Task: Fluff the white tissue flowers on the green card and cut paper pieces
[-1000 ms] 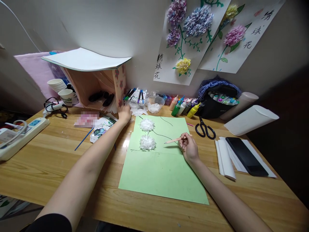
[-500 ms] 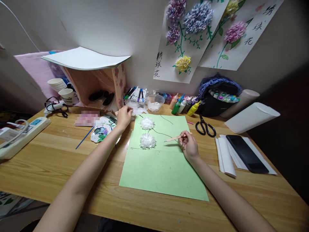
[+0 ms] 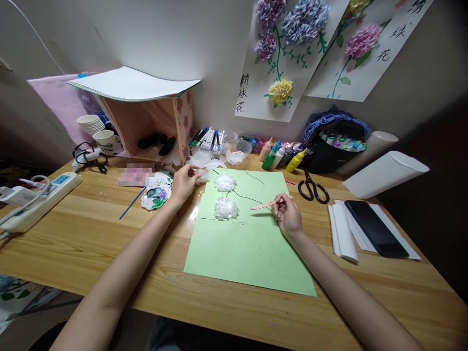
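Note:
A sheet of light green paper (image 3: 252, 253) lies on the desk, with thin dark curved lines drawn on its upper half. Two fluffy white paper flowers, an upper one (image 3: 224, 183) and a lower one (image 3: 225, 208), sit near its left edge. My left hand (image 3: 184, 184) is beside the sheet's upper left corner, thumb and fingers pinched on a thin white tissue paper piece (image 3: 202, 176). More white tissue pieces (image 3: 204, 158) lie just beyond it. In my right hand (image 3: 288, 215), over the sheet's right side, is a pale wooden pencil (image 3: 263, 205), its dark tip pointing left.
Behind the sheet stand a clear bowl (image 3: 237, 150), markers (image 3: 208, 139) and paint bottles (image 3: 280, 157). Black scissors (image 3: 312, 189) and a phone (image 3: 376, 228) lie right. On the left are a paint palette (image 3: 156, 197), brush (image 3: 132, 203), power strip (image 3: 44, 202) and pink box (image 3: 185, 131).
My left hand has shifted slightly and now shows a white tissue piece at its fingertips. My right hand keeps the pencil over the sheet, barely moved. The whole view has shifted a little.

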`<control>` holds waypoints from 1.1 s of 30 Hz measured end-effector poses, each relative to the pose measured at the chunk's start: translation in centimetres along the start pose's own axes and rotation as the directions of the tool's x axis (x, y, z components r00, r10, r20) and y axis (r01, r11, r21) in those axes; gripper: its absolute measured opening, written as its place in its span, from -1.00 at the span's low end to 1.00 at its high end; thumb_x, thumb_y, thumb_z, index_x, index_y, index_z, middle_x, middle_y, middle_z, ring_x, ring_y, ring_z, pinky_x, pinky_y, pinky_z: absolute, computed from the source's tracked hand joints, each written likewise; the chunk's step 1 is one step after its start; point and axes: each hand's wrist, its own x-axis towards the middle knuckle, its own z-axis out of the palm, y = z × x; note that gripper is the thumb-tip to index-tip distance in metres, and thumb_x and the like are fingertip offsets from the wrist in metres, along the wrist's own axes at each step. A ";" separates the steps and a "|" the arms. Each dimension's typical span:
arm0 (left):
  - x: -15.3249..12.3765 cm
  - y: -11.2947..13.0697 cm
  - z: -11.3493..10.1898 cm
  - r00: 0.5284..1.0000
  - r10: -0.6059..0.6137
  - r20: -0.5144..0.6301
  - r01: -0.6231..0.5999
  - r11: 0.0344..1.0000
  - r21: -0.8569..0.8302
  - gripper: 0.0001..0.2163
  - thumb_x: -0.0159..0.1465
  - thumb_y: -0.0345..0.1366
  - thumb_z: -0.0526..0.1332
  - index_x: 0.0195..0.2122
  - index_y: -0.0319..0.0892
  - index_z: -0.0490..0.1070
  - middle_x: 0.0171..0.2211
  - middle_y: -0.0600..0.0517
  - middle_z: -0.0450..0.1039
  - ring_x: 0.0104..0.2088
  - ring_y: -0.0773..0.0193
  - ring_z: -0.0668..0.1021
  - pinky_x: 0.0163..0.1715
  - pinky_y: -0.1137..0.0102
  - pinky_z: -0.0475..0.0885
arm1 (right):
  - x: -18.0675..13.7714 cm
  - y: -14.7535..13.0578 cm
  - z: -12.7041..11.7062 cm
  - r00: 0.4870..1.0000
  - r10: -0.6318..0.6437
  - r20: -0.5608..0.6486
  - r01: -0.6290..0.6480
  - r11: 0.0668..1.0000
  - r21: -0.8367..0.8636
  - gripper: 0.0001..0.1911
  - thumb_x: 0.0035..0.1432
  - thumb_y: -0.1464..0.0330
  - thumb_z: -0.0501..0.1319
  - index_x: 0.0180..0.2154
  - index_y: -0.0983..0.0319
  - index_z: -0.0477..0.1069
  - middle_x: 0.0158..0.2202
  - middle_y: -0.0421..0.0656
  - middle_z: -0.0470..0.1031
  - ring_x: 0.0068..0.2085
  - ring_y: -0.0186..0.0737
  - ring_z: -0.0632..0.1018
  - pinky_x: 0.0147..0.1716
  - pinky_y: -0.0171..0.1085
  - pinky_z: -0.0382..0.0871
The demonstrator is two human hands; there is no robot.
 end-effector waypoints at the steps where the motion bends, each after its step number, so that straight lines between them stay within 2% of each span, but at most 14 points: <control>1: -0.2 -0.1 -0.1 1.000 -0.016 0.000 0.016 1.000 0.020 -0.81 0.10 -0.37 0.26 -0.23 -0.20 0.43 -0.44 0.06 0.47 -0.39 0.27 0.52 -0.32 0.41 0.39 | 0.0 0.0 0.0 1.000 0.000 0.000 0.000 1.000 0.001 -0.72 0.09 0.17 0.17 -0.52 0.22 0.28 -0.78 -0.31 0.25 -0.74 -0.48 0.20 -0.78 -0.51 -0.03; 7: -0.7 -0.6 -1.1 0.999 0.039 -0.001 -0.038 0.979 0.203 -0.79 0.13 -0.36 0.25 -0.19 -0.21 0.44 -0.40 0.00 0.50 -0.37 0.22 0.52 -0.28 0.35 0.37 | -0.1 -0.1 -0.1 1.000 0.003 0.007 -0.003 1.000 -0.015 -0.72 0.11 0.17 0.16 -0.52 0.22 0.28 -0.77 -0.31 0.25 -0.73 -0.47 0.21 -0.77 -0.50 -0.01; 9: -1.0 0.0 -1.6 0.998 0.065 -0.022 -0.059 0.978 0.199 -0.81 0.14 -0.35 0.24 -0.20 -0.21 0.45 -0.35 -0.03 0.51 -0.34 0.22 0.52 -0.25 0.34 0.38 | -0.1 -0.1 -0.1 1.000 -0.001 0.006 0.002 1.000 -0.016 -0.72 0.11 0.17 0.15 -0.52 0.22 0.28 -0.77 -0.31 0.24 -0.72 -0.47 0.22 -0.75 -0.50 0.01; 12: -2.1 2.2 -2.2 0.999 0.043 -0.019 -0.042 0.998 0.045 -0.82 0.16 -0.29 0.23 -0.23 -0.21 0.48 -0.30 -0.04 0.53 -0.32 0.25 0.53 -0.22 0.36 0.39 | -0.1 0.0 -0.1 1.000 -0.013 0.008 0.013 1.000 -0.021 -0.71 0.11 0.16 0.15 -0.52 0.21 0.28 -0.77 -0.30 0.24 -0.71 -0.46 0.23 -0.74 -0.49 0.03; 13: -2.7 3.2 -2.4 1.000 0.011 0.020 -0.011 0.999 -0.035 -0.83 0.15 -0.26 0.24 -0.26 -0.21 0.49 -0.30 -0.04 0.54 -0.32 0.26 0.53 -0.22 0.37 0.40 | -0.1 0.0 -0.1 1.000 -0.017 0.011 0.018 0.999 -0.027 -0.71 0.12 0.16 0.15 -0.52 0.21 0.28 -0.76 -0.30 0.25 -0.71 -0.46 0.23 -0.74 -0.49 0.03; 15: -4.3 5.2 -2.4 0.980 -0.052 0.191 0.092 0.974 -0.206 -0.83 0.12 -0.21 0.28 -0.33 -0.20 0.51 -0.34 -0.02 0.55 -0.32 0.27 0.54 -0.25 0.39 0.42 | -0.1 -0.1 0.0 0.999 -0.033 0.011 0.033 0.999 -0.042 -0.70 0.12 0.15 0.14 -0.51 0.21 0.27 -0.76 -0.31 0.24 -0.72 -0.45 0.24 -0.75 -0.48 0.02; 17: -6.1 6.9 -2.1 0.897 -0.043 0.441 0.193 0.934 -0.302 -0.83 0.09 -0.19 0.30 -0.41 -0.20 0.51 -0.40 0.00 0.55 -0.36 0.29 0.54 -0.29 0.40 0.42 | -0.2 -0.2 0.2 0.998 -0.056 0.010 0.056 0.997 -0.061 -0.69 0.13 0.14 0.14 -0.52 0.21 0.27 -0.76 -0.31 0.23 -0.72 -0.45 0.23 -0.76 -0.48 0.00; 19: -7.8 7.9 -1.4 0.734 0.014 0.679 0.253 0.922 -0.292 -0.87 0.08 -0.23 0.31 -0.43 -0.20 0.51 -0.43 0.02 0.54 -0.38 0.31 0.53 -0.30 0.42 0.40 | -0.5 -0.4 0.4 0.996 -0.090 0.029 0.092 0.993 -0.081 -0.67 0.16 0.13 0.11 -0.52 0.21 0.26 -0.77 -0.31 0.22 -0.73 -0.45 0.22 -0.76 -0.47 0.00; 20: -8.6 8.0 -1.0 0.672 0.022 0.740 0.267 0.925 -0.270 -0.88 0.09 -0.25 0.30 -0.43 -0.20 0.51 -0.44 0.02 0.54 -0.39 0.32 0.52 -0.32 0.43 0.39 | -0.7 -0.5 0.5 0.993 -0.112 0.049 0.116 0.989 -0.090 -0.66 0.17 0.13 0.10 -0.53 0.21 0.26 -0.77 -0.31 0.22 -0.73 -0.45 0.22 -0.75 -0.46 0.01; 21: -9.2 8.0 -0.5 0.636 0.021 0.772 0.268 0.932 -0.246 -0.89 0.10 -0.27 0.29 -0.43 -0.20 0.52 -0.45 0.03 0.53 -0.40 0.33 0.51 -0.34 0.43 0.38 | -0.9 -0.7 0.7 0.988 -0.134 0.077 0.141 0.985 -0.100 -0.65 0.19 0.14 0.09 -0.53 0.21 0.26 -0.77 -0.30 0.24 -0.72 -0.44 0.23 -0.74 -0.46 0.02; 22: -9.8 7.8 -0.1 0.628 0.013 0.778 0.256 0.941 -0.222 -0.90 0.11 -0.27 0.28 -0.42 -0.19 0.52 -0.45 0.03 0.53 -0.41 0.33 0.50 -0.36 0.43 0.37 | -1.2 -0.8 0.9 0.982 -0.153 0.110 0.165 0.980 -0.110 -0.65 0.20 0.13 0.07 -0.52 0.21 0.27 -0.76 -0.29 0.26 -0.71 -0.44 0.24 -0.73 -0.45 0.04; 24: -10.5 7.3 0.6 0.665 -0.004 0.746 0.206 0.962 -0.178 -0.90 0.13 -0.28 0.26 -0.42 -0.18 0.51 -0.44 0.04 0.52 -0.41 0.32 0.49 -0.37 0.42 0.36 | -2.1 -1.0 1.3 0.968 -0.174 0.179 0.199 0.971 -0.133 -0.65 0.22 0.13 0.07 -0.50 0.21 0.28 -0.73 -0.27 0.31 -0.69 -0.42 0.29 -0.71 -0.44 0.07; 28: -10.8 6.8 1.2 0.779 0.012 0.627 0.059 0.994 -0.093 -0.93 0.16 -0.31 0.22 -0.41 -0.14 0.49 -0.41 0.04 0.50 -0.39 0.29 0.48 -0.37 0.38 0.34 | -3.9 -1.0 2.3 0.940 -0.165 0.300 0.231 0.952 -0.199 -0.66 0.23 0.13 0.08 -0.46 0.21 0.32 -0.65 -0.23 0.39 -0.63 -0.36 0.38 -0.67 -0.39 0.16; 33: -10.6 7.1 1.8 0.873 0.091 0.479 -0.096 0.995 -0.013 -0.93 0.22 -0.33 0.18 -0.37 -0.12 0.45 -0.37 0.03 0.47 -0.36 0.26 0.47 -0.34 0.35 0.33 | -5.3 -0.3 2.6 0.898 -0.322 0.299 0.399 0.883 -0.247 -0.69 0.29 0.19 0.03 -0.43 0.20 0.35 -0.60 -0.21 0.41 -0.59 -0.34 0.38 -0.61 -0.33 0.21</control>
